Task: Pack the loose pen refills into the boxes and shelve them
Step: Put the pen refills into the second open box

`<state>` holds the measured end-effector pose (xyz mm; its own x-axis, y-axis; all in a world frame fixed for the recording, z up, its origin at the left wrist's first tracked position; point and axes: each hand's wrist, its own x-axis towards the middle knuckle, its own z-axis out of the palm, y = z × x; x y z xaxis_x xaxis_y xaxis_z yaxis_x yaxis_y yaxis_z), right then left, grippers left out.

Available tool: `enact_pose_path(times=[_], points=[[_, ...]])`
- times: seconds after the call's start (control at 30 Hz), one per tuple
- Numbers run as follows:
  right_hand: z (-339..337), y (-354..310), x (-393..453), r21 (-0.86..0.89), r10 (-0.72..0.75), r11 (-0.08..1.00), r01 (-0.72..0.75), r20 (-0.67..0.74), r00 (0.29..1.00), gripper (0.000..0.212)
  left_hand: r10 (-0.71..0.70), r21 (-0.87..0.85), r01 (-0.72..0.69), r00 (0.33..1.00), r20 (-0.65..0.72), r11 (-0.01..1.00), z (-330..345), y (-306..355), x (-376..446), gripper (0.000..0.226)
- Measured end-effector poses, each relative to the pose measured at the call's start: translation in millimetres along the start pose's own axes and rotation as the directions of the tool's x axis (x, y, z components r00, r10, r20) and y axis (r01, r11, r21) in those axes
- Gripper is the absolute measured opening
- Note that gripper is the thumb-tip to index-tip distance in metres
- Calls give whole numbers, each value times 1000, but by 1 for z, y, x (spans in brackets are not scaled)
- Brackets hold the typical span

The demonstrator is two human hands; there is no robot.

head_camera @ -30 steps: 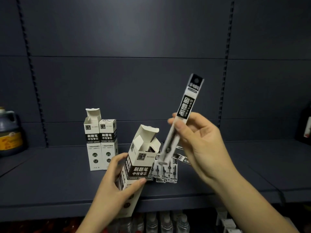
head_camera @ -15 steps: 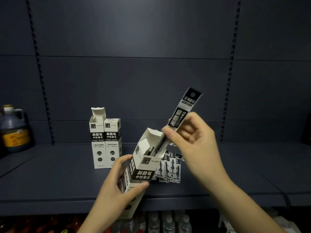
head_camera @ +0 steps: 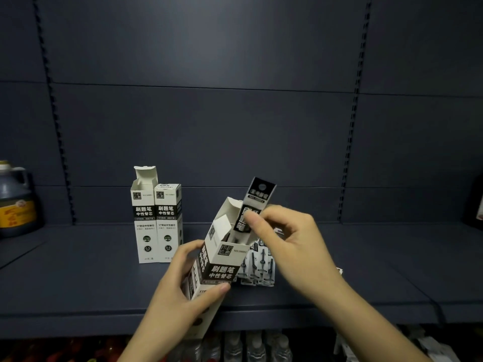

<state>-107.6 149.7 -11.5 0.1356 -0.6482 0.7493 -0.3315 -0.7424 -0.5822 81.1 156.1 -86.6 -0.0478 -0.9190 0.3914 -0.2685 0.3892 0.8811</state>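
Seemingly half sunk, the refill packet point(head_camera: 257, 205) stood steeply, its long axis leaning up to the right, its lower end inside the open box point(head_camera: 222, 257). The right hand point(head_camera: 285, 244) pinched the packet; the left hand point(head_camera: 180, 291) gripped the tilted box above the shelf point(head_camera: 78, 283) front edge. Loose refills point(head_camera: 258, 267) lay just behind; two upright boxes point(head_camera: 156, 220) stood left, open shelf either side.

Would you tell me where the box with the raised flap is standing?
In the head view, the open box stands left of centre on the shelf, against a closed box on its right.
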Motion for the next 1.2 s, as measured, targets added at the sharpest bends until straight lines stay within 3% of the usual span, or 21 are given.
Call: enact_pose_path(times=[0.13,0.27,0.4,0.5,0.7,0.8,0.9,1.03,1.13,1.2], points=[[0,1,-2,11,22,1000,-22,-4,1000,7,4,-25,-4,1000,-5,1000,3,1,2,68],[-4,0,-2,45,35,998,-34,-22,999,10,0,-32,0,1000,-5,1000,3,-1,3,69],[-3,9,-5,-90,48,995,-41,80,996,5,7,-19,-7,1000,-5,1000,4,-3,4,68],[0,15,-7,-149,86,987,-65,144,986,23,20,1,-20,1000,-5,1000,4,-4,5,64],[0,18,-6,-105,2,994,26,258,966,49,39,36,-39,999,17,999,4,-7,7,65],[2,23,-3,-184,74,983,-12,336,939,67,55,52,-57,998,31,997,5,-9,8,65],[3,25,0,-248,118,968,-21,381,917,68,69,58,-71,997,43,996,6,-10,9,66],[-9,33,3,11,103,993,-115,356,929,71,63,52,-66,996,56,996,4,-11,9,66],[-24,53,8,248,134,951,-183,201,970,41,44,44,-46,998,46,998,0,-15,8,65],[-34,76,12,199,207,953,-230,129,970,28,30,35,-31,999,31,999,-3,-16,7,64]])
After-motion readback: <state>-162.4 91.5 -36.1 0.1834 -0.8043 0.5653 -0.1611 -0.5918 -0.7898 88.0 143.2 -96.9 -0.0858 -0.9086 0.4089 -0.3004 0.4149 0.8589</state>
